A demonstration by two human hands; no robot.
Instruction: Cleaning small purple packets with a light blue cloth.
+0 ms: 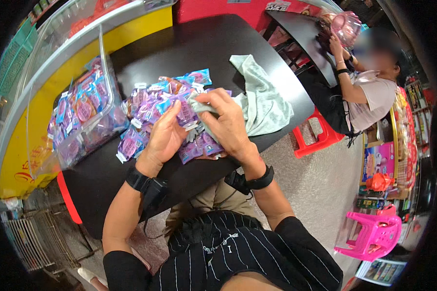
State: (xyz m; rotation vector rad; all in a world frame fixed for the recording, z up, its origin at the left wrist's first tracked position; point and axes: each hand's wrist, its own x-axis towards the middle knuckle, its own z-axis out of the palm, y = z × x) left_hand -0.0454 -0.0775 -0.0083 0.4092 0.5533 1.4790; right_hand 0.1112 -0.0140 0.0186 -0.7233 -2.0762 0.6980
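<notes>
Above a heap of small purple and blue snack packets (145, 104) on the dark table, my two hands come close together. My left hand (164, 138) is closed on the edge of a purple packet (185, 115). Fingers bent, my right hand (226, 121) pinches a bunched end of a pale grey-green cloth (264, 104) against that packet. The rest of the cloth lies spread on the table, right of the hand. Left of the heap stands a clear plastic bin (102, 116), tilted in view and filled with similar packets.
The black table (194, 41) has rounded corners. To the right, a seated person (369, 92) holds a clear pinkish container (345, 28) at another dark table. A red stool (315, 133) and a pink plastic chair (374, 235) stand on the floor. Yellow-sided display shelving (19, 150) lines the left.
</notes>
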